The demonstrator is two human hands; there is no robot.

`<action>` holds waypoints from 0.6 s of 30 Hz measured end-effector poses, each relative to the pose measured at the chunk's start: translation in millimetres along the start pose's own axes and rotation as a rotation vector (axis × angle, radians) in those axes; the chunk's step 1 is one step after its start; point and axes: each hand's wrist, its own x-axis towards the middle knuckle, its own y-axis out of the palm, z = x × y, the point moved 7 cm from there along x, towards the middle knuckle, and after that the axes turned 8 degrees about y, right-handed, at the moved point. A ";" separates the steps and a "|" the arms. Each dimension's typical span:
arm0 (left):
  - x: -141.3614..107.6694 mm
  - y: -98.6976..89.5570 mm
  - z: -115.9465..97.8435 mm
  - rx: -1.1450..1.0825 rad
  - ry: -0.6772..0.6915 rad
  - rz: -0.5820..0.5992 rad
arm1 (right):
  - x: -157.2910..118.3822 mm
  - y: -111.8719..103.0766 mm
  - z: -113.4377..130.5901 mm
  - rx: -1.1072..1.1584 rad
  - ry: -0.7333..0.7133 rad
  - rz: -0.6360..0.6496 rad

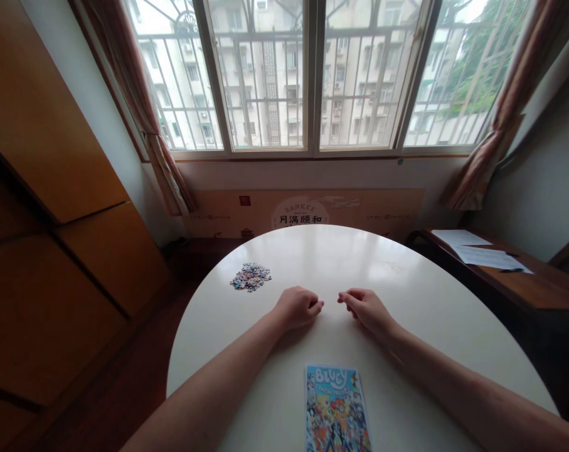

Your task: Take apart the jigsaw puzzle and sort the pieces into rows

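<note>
My left hand (300, 307) rests on the white round table (388, 389) with its fingers curled in, and nothing shows in it. Just across a small gap, my right hand (365, 306) also lies on the tabletop, fingers folded and thumb against them, with no object visible. A heap of small, multicoloured jigsaw pieces (251, 277) sits beyond my left hand, towards the table's far left. Between my forearms, at the near side, lies a colourful picture card (337, 411) with "BLUEY" printed at its top. Neither hand touches the pieces or the card.
A brown side table (542, 285) at the right bears white papers (491, 257) and dark pens. Wooden cabinets (44, 307) stand at the left. Behind the table are a printed cardboard panel (388, 213), a barred window and tied curtains (164, 169).
</note>
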 end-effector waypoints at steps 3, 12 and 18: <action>2.7 2.5 -6.1 0.077 -0.016 0.069 | 12.4 6.1 1.1 0.020 0.094 0.013; 12.8 3.8 -17.1 0.127 -0.002 0.156 | 25.2 9.6 3.8 0.162 -0.083 -0.079; 1.2 0.3 -16.3 0.054 0.049 0.108 | 21.3 3.3 3.8 0.326 -0.084 -0.097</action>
